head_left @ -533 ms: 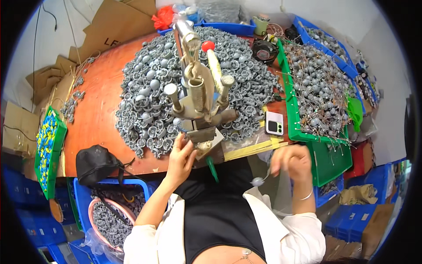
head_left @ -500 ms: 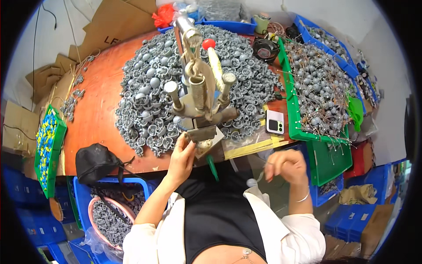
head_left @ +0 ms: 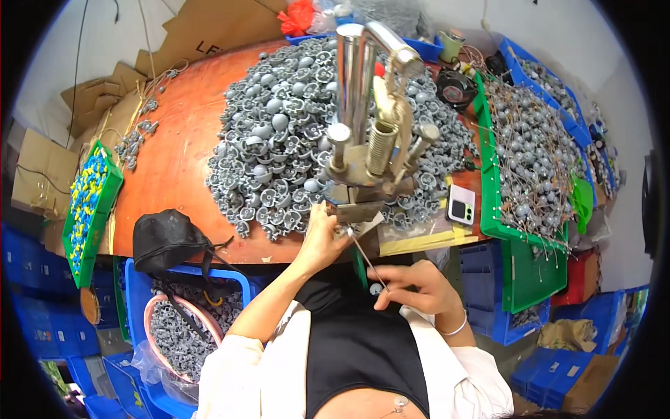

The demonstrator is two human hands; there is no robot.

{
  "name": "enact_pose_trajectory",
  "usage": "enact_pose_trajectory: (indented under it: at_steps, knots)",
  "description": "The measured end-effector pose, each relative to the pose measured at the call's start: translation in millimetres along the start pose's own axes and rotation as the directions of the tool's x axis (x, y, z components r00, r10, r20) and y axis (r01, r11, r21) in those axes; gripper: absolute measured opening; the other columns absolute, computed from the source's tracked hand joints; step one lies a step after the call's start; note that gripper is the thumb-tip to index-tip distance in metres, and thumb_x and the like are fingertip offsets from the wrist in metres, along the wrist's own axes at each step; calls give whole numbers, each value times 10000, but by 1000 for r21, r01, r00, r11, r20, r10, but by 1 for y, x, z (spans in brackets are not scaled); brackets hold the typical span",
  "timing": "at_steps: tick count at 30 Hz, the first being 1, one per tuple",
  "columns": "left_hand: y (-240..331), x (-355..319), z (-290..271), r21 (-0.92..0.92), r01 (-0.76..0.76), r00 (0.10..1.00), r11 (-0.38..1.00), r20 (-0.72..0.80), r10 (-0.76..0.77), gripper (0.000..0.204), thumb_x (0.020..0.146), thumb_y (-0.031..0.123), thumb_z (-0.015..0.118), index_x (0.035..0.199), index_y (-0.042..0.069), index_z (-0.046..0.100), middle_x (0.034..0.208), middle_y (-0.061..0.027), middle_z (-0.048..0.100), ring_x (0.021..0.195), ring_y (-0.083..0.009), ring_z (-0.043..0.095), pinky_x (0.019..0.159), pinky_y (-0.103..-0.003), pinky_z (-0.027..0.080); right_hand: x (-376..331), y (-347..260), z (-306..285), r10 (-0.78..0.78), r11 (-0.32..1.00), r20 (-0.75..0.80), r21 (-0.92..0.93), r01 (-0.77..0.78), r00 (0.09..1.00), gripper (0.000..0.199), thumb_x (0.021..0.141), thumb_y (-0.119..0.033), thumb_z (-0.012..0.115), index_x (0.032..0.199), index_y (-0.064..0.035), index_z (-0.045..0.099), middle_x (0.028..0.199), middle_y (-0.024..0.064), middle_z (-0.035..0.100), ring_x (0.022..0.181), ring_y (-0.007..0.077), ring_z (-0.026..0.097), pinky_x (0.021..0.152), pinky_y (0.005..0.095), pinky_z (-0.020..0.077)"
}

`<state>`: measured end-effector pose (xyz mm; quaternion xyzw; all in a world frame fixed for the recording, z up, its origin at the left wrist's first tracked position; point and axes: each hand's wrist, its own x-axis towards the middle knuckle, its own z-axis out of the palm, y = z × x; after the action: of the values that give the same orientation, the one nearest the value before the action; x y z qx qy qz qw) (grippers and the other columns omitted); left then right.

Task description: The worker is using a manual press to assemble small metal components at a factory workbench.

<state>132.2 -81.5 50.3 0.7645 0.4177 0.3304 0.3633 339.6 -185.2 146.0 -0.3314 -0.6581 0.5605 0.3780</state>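
A hand press with chrome posts and a coiled spring stands at the table's front edge. My left hand is at its lower metal block, fingers curled in and partly hidden; what they hold is unclear. From beside the left thumb, a thin wire with a pale tip slants down to my right hand. The right fingers are bent around the wire, slightly blurred. A small grey ball shows beside the right fingertips. Behind the press, grey plastic half-shells lie in a large heap.
A green tray of wired grey balls is at the right, near a phone. A black cloth bag lies at the front left. Farther left is a green tray of blue and yellow pieces. Below stands a blue crate.
My right hand has moved left and down, toward the left hand, and the wire now spans between them. My left hand stays at the press. The whole view has shifted.
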Motion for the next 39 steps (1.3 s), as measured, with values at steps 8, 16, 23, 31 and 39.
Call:
enact_pose_trajectory:
  at_steps: [8,16,23,31,39]
  knots:
    - [-79,48,-151,383,158,803,910,-586,107,285,784,72,656,1061,3,645,1049,-172,647,962,-249,610,796,-338,483,-5,16,-12,-70,993,-30,91,73,997,93,790,55,607,851,66,676,712,133,680,618,196,678,561,240,507]
    - [-128,99,-163,406,186,857,895,-512,54,194,671,69,692,864,47,691,915,-167,636,896,-343,609,805,-413,485,-12,11,4,176,975,-318,189,-120,932,86,722,101,563,738,107,647,651,151,625,555,199,628,538,255,496]
    - [-95,65,-164,322,173,779,931,-623,71,109,707,73,688,799,17,674,800,-164,611,799,-332,602,724,-402,472,-13,33,-8,136,985,-245,139,-104,960,45,717,48,624,723,74,660,650,126,631,557,179,593,530,247,441]
    - [3,-32,-51,-930,112,856,350,-88,-510,157,842,62,647,971,-15,600,985,-100,638,891,-189,631,796,-312,520,24,53,17,312,946,-103,130,-299,944,187,911,-144,587,900,29,659,699,42,631,612,82,587,560,209,453]
    - [27,-40,-8,-979,151,834,-139,202,-513,335,903,90,594,1215,25,494,1060,-80,610,928,-174,626,839,-289,539,35,60,37,336,933,-259,225,-282,905,252,900,-199,605,714,-28,615,661,3,619,547,38,543,473,184,403]
